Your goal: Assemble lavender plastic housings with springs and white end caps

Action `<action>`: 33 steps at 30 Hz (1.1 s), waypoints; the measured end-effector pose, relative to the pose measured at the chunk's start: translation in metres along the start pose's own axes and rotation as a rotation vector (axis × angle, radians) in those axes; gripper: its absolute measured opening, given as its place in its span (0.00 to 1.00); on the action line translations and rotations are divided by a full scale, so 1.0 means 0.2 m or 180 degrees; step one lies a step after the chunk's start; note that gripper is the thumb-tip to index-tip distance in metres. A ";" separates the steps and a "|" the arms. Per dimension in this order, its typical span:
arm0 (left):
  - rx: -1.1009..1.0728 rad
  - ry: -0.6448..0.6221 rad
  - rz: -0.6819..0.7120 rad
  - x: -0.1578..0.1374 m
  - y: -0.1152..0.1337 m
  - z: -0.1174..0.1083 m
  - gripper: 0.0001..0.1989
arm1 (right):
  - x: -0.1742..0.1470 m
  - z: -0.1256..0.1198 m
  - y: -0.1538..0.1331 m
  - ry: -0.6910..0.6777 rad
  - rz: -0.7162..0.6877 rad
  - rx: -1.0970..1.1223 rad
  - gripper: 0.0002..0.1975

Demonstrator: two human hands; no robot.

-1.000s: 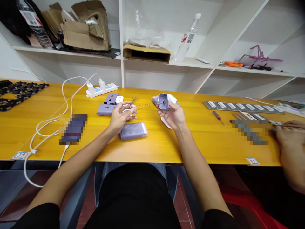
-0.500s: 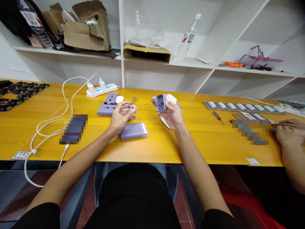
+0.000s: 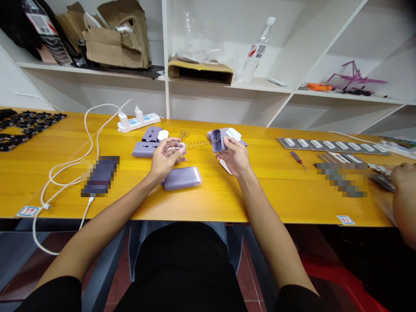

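My left hand (image 3: 164,159) is closed on a small part (image 3: 183,149) with white and purple edges, mostly covered by the fingers. A thin coil spring (image 3: 199,144) stretches from that part towards a hollow purple plastic housing (image 3: 216,141). My right hand (image 3: 236,156) grips this housing, its open side facing left. Close to the right hand are a white rounded piece (image 3: 233,134) and another white piece (image 3: 225,167) below. A ribbed purple case (image 3: 182,178) lies in front of my left hand, and slotted purple shells (image 3: 145,149) sit behind it.
Left are a phone (image 3: 100,175) on a white cable and a power strip (image 3: 139,122). Right lie a screwdriver (image 3: 298,160) and a long strip of white pieces (image 3: 333,146). A co-worker's hand (image 3: 404,186) is at the right edge. Shelves with a cardboard box (image 3: 117,43) rise behind.
The purple housing in my right hand has turned slightly, its opening now facing more to the left. My left hand stays put. The co-worker's hand has moved right.
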State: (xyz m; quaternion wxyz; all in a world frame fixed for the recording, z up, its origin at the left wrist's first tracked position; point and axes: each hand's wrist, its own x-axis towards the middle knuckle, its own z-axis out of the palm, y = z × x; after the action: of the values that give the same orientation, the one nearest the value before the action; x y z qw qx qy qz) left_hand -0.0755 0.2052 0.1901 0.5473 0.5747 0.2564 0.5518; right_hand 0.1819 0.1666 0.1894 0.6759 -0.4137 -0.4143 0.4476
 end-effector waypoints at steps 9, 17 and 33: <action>0.0029 -0.0004 0.0075 0.01 -0.02 -0.01 0.26 | 0.00 0.00 0.00 0.0016 -0.0007 0.0074 0.19; 0.0016 -0.0013 0.0094 0.02 -0.03 -0.02 0.26 | 0.01 -0.01 0.01 -0.0025 -0.0058 0.0045 0.18; 0.0063 0.0017 0.0124 0.02 -0.05 -0.02 0.26 | 0.00 0.01 0.03 0.0055 -0.0226 -0.0175 0.20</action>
State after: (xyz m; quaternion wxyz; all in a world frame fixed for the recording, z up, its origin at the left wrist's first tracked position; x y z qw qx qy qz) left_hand -0.0755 0.2117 0.1822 0.5301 0.5834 0.2521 0.5613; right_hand 0.1794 0.1689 0.1851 0.6834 -0.4210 -0.4349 0.4082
